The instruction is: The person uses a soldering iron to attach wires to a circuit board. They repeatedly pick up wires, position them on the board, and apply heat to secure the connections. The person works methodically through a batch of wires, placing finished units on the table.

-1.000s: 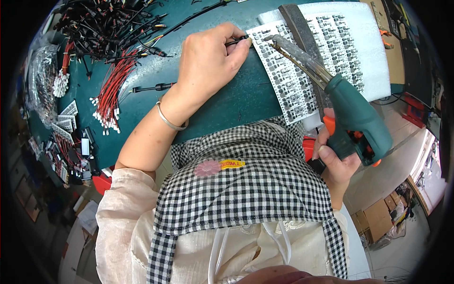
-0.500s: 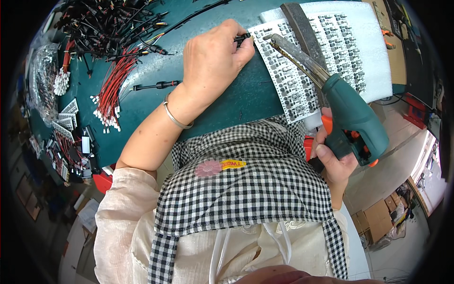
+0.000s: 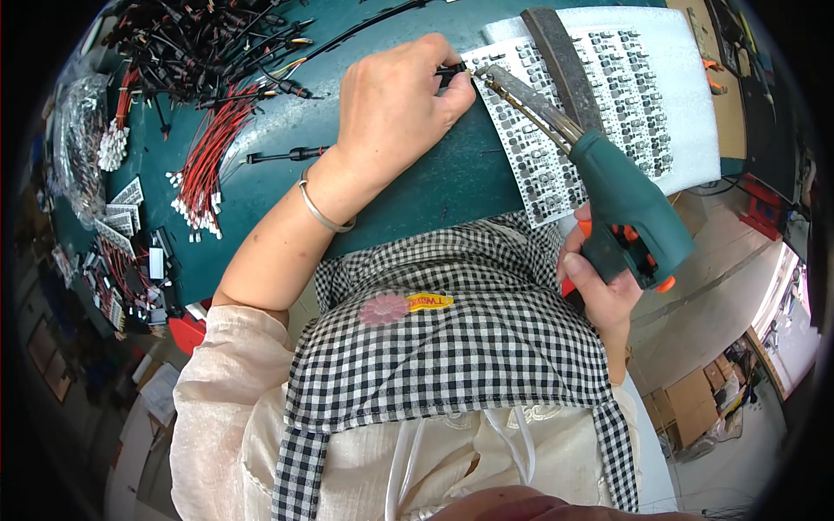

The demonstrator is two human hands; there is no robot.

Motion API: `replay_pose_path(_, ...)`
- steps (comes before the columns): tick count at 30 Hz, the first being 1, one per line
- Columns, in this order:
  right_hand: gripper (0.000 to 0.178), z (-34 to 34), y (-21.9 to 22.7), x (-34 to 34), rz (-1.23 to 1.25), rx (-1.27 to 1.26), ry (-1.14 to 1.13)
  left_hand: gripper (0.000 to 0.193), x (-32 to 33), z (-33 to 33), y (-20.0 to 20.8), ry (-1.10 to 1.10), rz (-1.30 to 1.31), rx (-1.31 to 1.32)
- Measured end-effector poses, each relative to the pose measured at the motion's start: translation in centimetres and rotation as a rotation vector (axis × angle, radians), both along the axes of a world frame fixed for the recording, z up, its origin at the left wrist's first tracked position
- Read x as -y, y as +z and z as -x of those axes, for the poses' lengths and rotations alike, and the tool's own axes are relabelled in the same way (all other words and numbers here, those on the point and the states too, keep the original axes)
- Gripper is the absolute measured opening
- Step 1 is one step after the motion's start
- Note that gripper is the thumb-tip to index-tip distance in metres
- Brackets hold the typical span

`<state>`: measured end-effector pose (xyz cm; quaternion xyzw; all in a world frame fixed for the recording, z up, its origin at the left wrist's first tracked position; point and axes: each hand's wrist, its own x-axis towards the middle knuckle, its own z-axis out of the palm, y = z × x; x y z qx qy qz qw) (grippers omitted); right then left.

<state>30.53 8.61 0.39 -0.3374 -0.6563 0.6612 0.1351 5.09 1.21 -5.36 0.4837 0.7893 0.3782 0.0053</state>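
Left hand (image 3: 395, 104): pinched a black cable (image 3: 449, 75) beside the circuit boards' (image 3: 543, 156) upper-left corner.
Right hand (image 3: 608, 297): gripped the green soldering gun (image 3: 630, 204) by its handle.
Gun tip (image 3: 488, 80): pointed at the cable's end, close by; contact could not be told.
Circuit boards: lay on white foam (image 3: 697, 130) under a dark bar (image 3: 565, 74).
Counter (image 3: 452, 191): held red wires (image 3: 213, 143) on the left.

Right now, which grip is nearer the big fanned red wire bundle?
Left. The left grip, pinching a black connector, is right of the red wire bundle, apart from it; the right grip, holding the green gun-shaped tool, is farther right.
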Motion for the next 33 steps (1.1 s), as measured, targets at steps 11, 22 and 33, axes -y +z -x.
replay_pose_path(11, 0.032, 0.6, 0.1, 0.3, 0.034, -0.054, -0.016, 0.011, 0.0, 0.0, -0.1, 0.005, 0.016, -0.019)
replay_pose_path(22, 0.044, 1.2, 0.4, 0.5, 0.063, -0.067, -0.166, 0.011, 0.0, 0.1, -0.2, -0.002, 0.006, -0.036)
replay_pose_path(33, 0.059, 1.2, 0.4, 0.1, 0.039, -0.160, -0.231, 0.011, 0.0, 0.2, -0.1, -0.016, 0.006, -0.041)
